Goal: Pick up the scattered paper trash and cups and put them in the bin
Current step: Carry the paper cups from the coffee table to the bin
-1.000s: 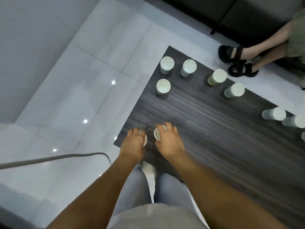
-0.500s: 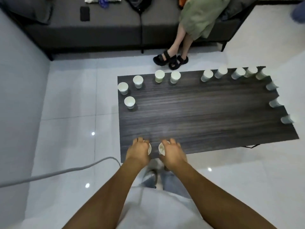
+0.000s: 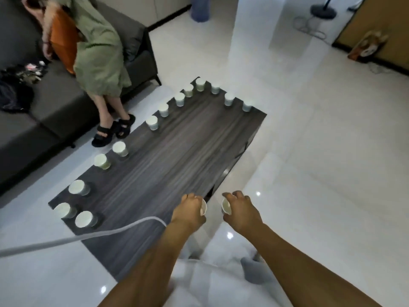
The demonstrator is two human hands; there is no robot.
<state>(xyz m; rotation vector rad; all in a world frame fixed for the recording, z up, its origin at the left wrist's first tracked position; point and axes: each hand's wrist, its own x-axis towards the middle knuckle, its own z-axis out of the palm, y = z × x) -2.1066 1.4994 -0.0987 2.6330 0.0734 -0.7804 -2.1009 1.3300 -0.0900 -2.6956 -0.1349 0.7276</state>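
Both arms reach forward, palms down — the left hand point(image 3: 189, 210) grips one paper cup point(image 3: 203, 207), the right hand point(image 3: 240, 212) another cup point(image 3: 226, 206) — beside the dark table point(image 3: 177, 156).

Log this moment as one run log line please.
left hand: holds paper cup | right hand: holds second cup | table: more cups | bin: unseen

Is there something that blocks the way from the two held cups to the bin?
This cannot be judged: no bin shows in this view. The left hand holds one paper cup and the right hand holds another cup, both at the near edge of the dark table. The white floor to the right looks open.
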